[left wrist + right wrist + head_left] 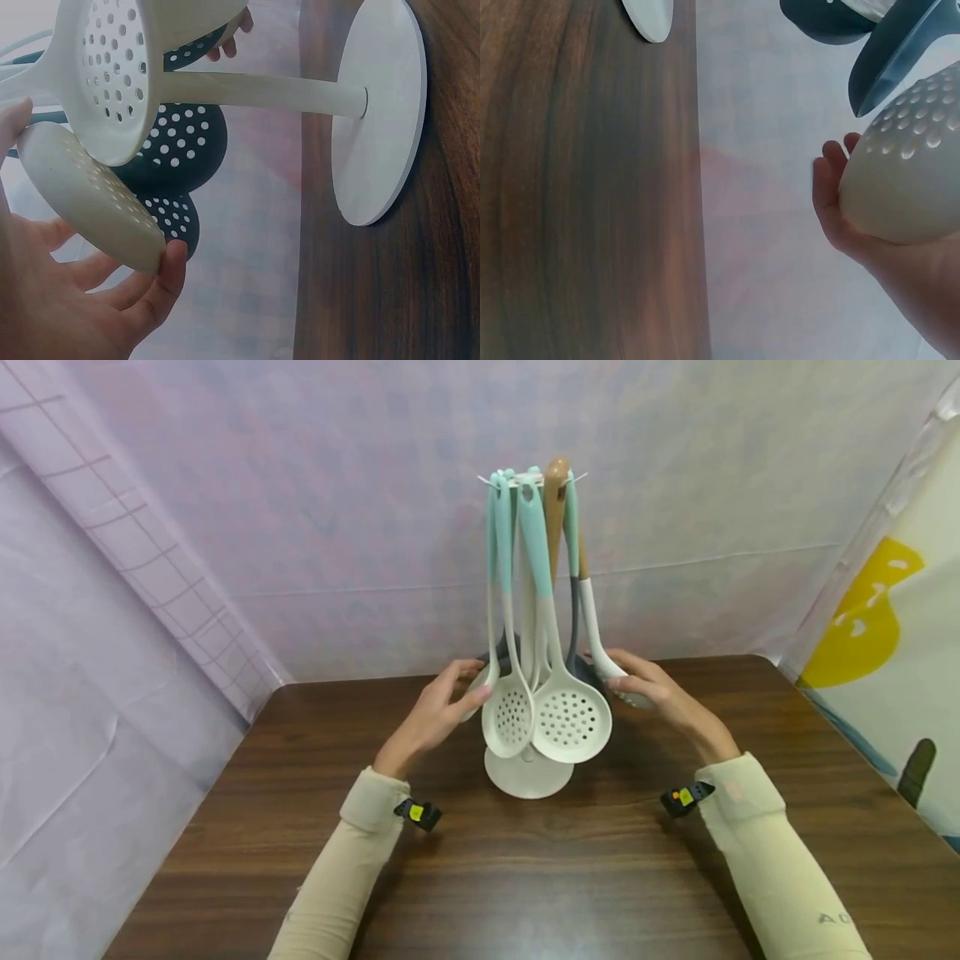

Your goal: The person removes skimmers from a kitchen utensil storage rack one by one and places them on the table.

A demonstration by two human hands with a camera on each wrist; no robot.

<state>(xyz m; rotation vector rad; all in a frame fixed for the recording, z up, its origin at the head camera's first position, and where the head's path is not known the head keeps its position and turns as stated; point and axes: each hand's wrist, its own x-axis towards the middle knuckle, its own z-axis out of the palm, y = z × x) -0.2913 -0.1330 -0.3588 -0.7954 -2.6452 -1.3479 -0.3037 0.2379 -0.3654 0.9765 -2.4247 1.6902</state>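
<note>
A white utensil stand with a round base (528,781) holds several hanging kitchen utensils, many with mint-green handles. My left hand (431,714) grips a white skimmer (82,199) on the stand's left side; its thumb is near one edge and a fingertip at the opposite rim. On the right side, my right hand (660,689) holds the bowl of another white skimmer (907,187), its fingers curled around the far side. Two white skimmers face forward between the hands, the larger one (572,717) beside the narrower one (510,718). Dark perforated utensils (187,146) hang behind them.
The stand is on a dark wooden table (570,877), near its back edge. Pale checked cloth (337,527) hangs behind it and at the left. At the right is cloth with a yellow print (862,635). A brown handle (557,510) tops the stand.
</note>
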